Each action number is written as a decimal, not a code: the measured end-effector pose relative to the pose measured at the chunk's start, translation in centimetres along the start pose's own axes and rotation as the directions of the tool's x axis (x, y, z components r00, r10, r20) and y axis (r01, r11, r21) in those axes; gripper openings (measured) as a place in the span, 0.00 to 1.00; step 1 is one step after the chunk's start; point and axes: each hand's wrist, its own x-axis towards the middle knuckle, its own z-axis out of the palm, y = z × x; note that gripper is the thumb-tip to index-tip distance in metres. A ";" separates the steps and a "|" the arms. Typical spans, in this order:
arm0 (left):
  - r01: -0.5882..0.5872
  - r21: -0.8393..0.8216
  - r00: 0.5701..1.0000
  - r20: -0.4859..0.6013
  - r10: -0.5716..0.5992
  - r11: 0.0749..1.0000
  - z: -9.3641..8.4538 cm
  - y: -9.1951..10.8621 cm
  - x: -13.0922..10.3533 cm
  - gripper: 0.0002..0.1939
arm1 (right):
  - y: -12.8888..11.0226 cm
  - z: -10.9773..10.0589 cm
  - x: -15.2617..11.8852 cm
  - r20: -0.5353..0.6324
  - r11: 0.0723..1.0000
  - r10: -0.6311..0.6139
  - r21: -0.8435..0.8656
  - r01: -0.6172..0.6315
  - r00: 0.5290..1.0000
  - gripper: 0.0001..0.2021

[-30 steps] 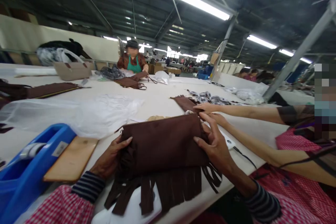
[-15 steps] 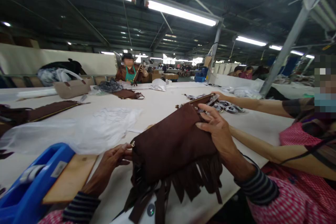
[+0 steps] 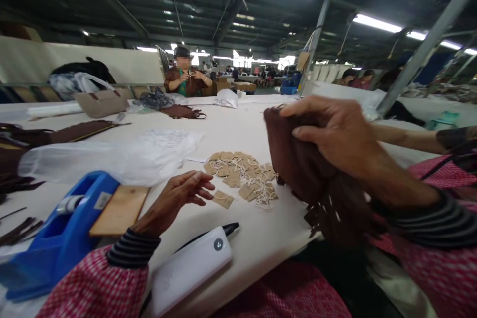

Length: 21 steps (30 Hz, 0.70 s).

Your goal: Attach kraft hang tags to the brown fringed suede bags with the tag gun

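Observation:
My right hand point(image 3: 331, 134) grips the top of a dark brown fringed bag point(image 3: 298, 159), which hangs over the table's front edge at the right; its lower part is blurred. My left hand point(image 3: 179, 196) is raised over the table with its fingers apart and nothing in them. Just beyond its fingertips lies a pile of tan tags point(image 3: 233, 179) with white strings, one tag point(image 3: 222, 199) lying apart. A white device point(image 3: 192, 273) with a round button rests nearer to me, beside a black pointed object point(image 3: 231, 228).
A blue tape dispenser point(image 3: 74, 228) and a wooden board point(image 3: 121, 208) stand at the left. Behind them are clear plastic point(image 3: 112, 156), brown bags point(image 3: 78, 131) and a beige handbag point(image 3: 102, 103). A person point(image 3: 184, 77) sits across the table; another's arm point(image 3: 406, 136) reaches in from the right.
The brown bag has moved right in my right hand, uncovering the tags and white device. My left hand has let go of the bag's corner. The camera view has shifted.

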 end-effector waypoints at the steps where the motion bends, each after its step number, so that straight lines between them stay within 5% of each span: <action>1: 0.023 -0.036 0.999 0.045 -0.022 0.999 0.3 0.0 0.0 0.25 | 1.4 1.6 -0.6 0.032 0.998 0.007 -0.064 -0.005 0.999 0.20; 6: 0.099 -0.261 0.984 0.169 -0.055 0.960 0.7 0.2 0.1 0.33 | 8.2 11.7 -4.5 0.258 0.993 0.064 0.075 -0.086 0.964 0.16; 9: 0.127 -0.310 0.989 0.110 -0.098 0.942 0.7 -0.4 0.2 0.30 | 9.7 14.6 -6.2 0.432 0.971 0.108 0.147 -0.188 0.896 0.18; 13: 0.170 -0.288 0.979 -0.057 -0.194 0.942 1.2 -2.8 0.6 0.26 | 10.6 11.9 -5.4 0.653 0.935 0.208 0.084 -0.344 0.728 0.14; 14: 0.174 -0.311 0.973 -0.089 -0.211 0.934 1.2 -3.4 0.8 0.28 | 11.1 10.7 -4.8 0.636 0.932 0.253 0.042 -0.360 0.729 0.12; 17: 0.154 -0.363 0.969 -0.129 -0.213 0.919 1.2 -5.0 1.3 0.32 | 13.9 8.3 -2.7 0.407 0.926 0.371 -0.089 -0.368 0.835 0.09; 19: 0.095 -0.341 0.982 -0.120 -0.143 0.935 1.0 -5.3 1.4 0.34 | 16.4 7.9 -1.5 0.280 0.918 0.397 -0.109 -0.382 0.874 0.08; 21: 0.018 -0.285 0.994 -0.101 -0.048 0.958 0.9 -4.8 1.1 0.34 | 18.6 8.5 -0.6 0.279 0.918 0.395 -0.091 -0.386 0.875 0.09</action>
